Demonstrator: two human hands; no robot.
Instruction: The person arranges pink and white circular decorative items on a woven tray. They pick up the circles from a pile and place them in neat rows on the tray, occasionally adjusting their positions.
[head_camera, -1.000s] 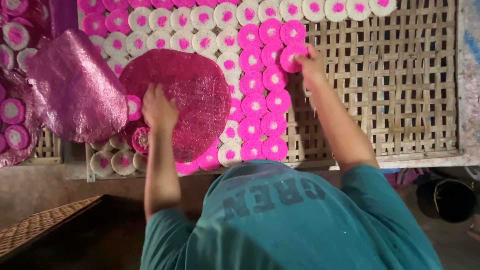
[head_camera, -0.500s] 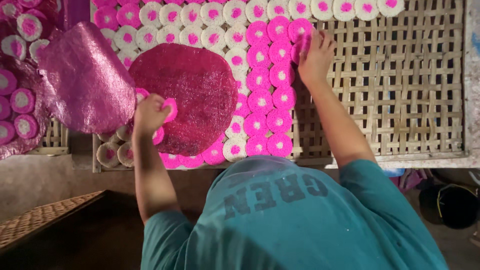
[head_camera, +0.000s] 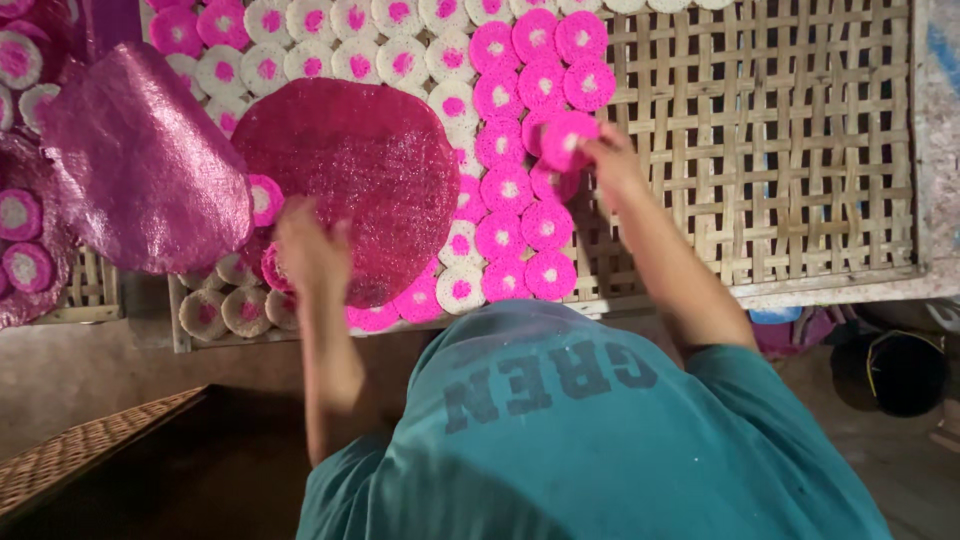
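My right hand (head_camera: 612, 165) pinches a small round pink disc with a pale centre (head_camera: 566, 136) just above the rows of similar discs (head_camera: 520, 190) laid on a woven bamboo tray (head_camera: 800, 150). My left hand (head_camera: 310, 250) is blurred at the near edge of a large dark pink round sheet (head_camera: 350, 170). Its fingers seem closed on another small pink disc (head_camera: 274, 268).
A shiny pink sheet (head_camera: 140, 170) lies at the left over more discs. White discs with pink centres (head_camera: 330, 30) fill the far rows. A woven basket edge (head_camera: 80, 455) is at the lower left and a dark bucket (head_camera: 905, 370) at the right.
My left hand has drawn back from the middle of the large sheet to its near edge with a small disc. My right hand has come nearer from the far rows, now holding a disc.
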